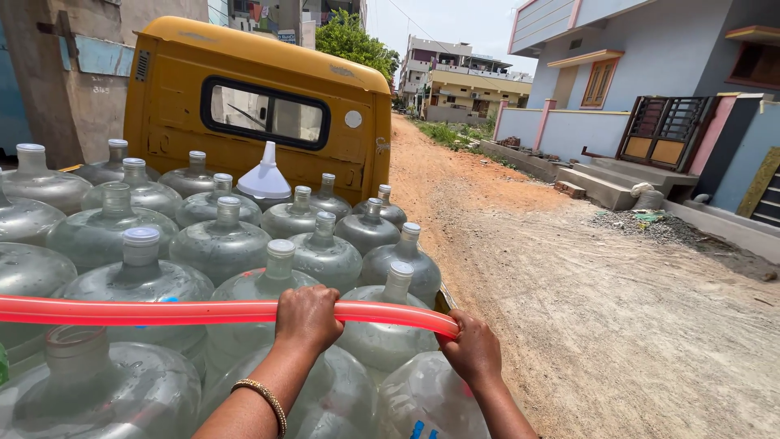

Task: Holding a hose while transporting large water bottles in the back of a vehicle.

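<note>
Here, both hands grip a red hose [162,312] stretched across clear water jugs [221,244]: left hand [307,319] wrapped over its middle, right hand [473,349] closed on its end. White funnel [266,175] sits behind.

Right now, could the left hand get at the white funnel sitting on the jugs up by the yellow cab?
Probably not: the left hand grips the red hose, and several rows of water jugs lie between it and the white funnel.
</note>
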